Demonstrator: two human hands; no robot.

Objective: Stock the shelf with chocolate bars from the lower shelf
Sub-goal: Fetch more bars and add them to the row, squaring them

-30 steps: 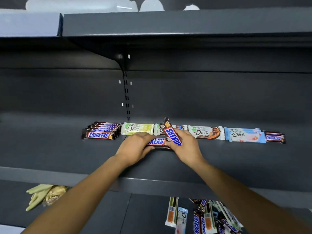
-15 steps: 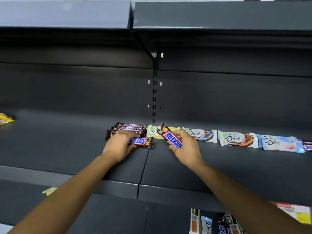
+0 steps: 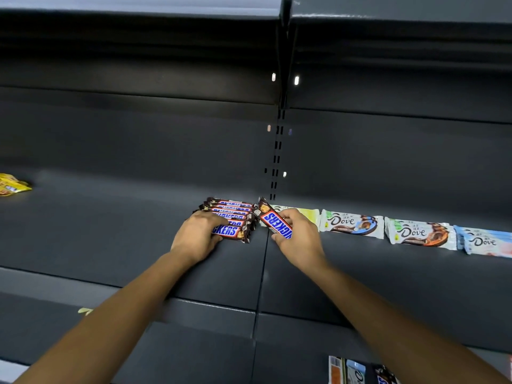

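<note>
On the dark shelf, near the seam where its two panels meet, we list a stack of Snickers bars lying flat in a tight row that runs from the back wall toward the front edge. Our left hand rests on the frontmost Snickers bar of that stack, its fingers curled over the wrapper's left end and pressing it against the shelf and the bar behind it. Just right of the seam, our right hand grasps a single Snickers bar, held tilted with one end raised toward the back wall, the thumb on its near side and the fingers wrapped over the far side; this bar is off the shelf surface and just beside the stack, not touching it as far as we can tell.

Along the back of the right panel, toward the right edge: a pale yellow-green Dove bar partly hidden behind our right hand, then two white Dove bars with brown print, then a light blue Dove bar cut off by the frame, all lying flat end to end.

At the far left edge of the shelf: a yellow packet, well apart from everything else.

On the lower shelf, at the bottom right: several mixed chocolate bars, partly out of frame.
</note>
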